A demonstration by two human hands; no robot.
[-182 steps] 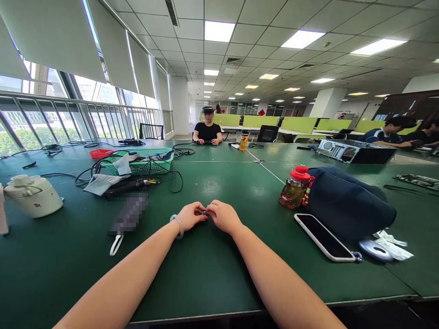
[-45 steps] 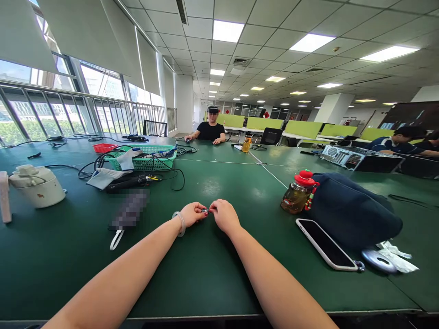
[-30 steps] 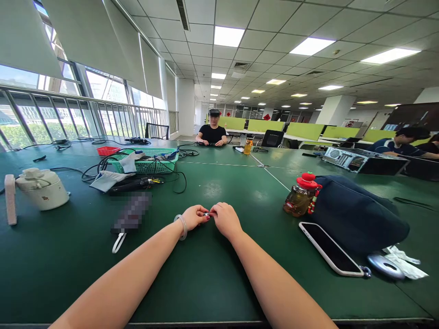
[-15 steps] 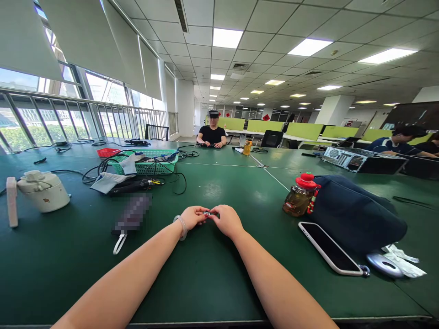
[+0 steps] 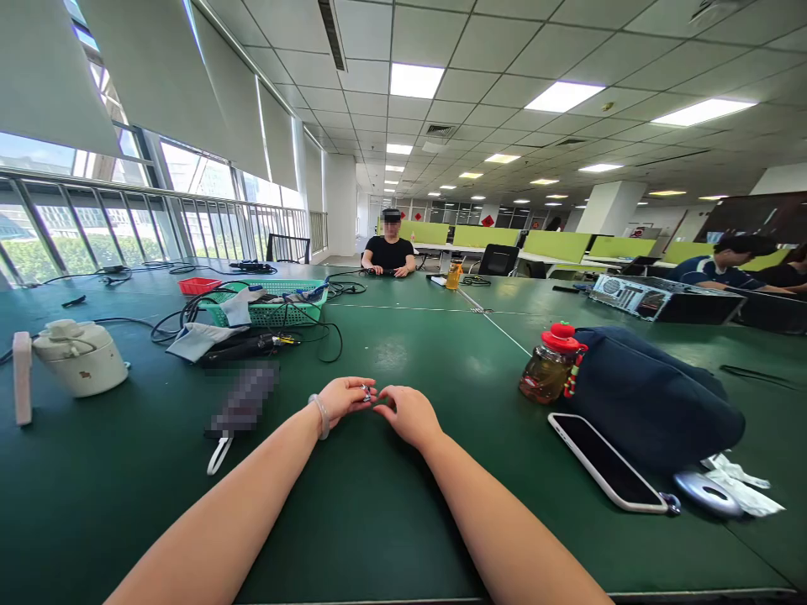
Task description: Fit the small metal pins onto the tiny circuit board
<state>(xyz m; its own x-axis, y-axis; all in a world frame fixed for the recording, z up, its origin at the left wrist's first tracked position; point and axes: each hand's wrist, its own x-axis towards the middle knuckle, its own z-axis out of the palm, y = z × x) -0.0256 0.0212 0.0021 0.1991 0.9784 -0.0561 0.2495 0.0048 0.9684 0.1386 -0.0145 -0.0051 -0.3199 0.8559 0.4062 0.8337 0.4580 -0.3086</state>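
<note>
A small shiny metal piece (image 5: 366,392) rests at the fingers of my left hand (image 5: 342,398); it is too small for me to tell its kind. That hand is closed around it, with a pale bangle (image 5: 320,416) at the wrist. Just to the right, my right hand (image 5: 409,413) has its thumb and fingers slightly apart, with nothing visible between them. A narrow gap separates the two hands. Both are over the green table (image 5: 366,521), near its middle.
At left are a green basket (image 5: 277,314) with cables, a white jug (image 5: 81,360) and a blurred dark item (image 5: 245,399) with a white strap. To the right are a red-lidded bottle (image 5: 545,365), a navy bag (image 5: 652,395) and a phone (image 5: 609,460). A person (image 5: 388,250) sits opposite.
The hands were together with the small metal piece pinched between them. Now they have come apart: the left has moved slightly left with the piece, and the right has let go.
</note>
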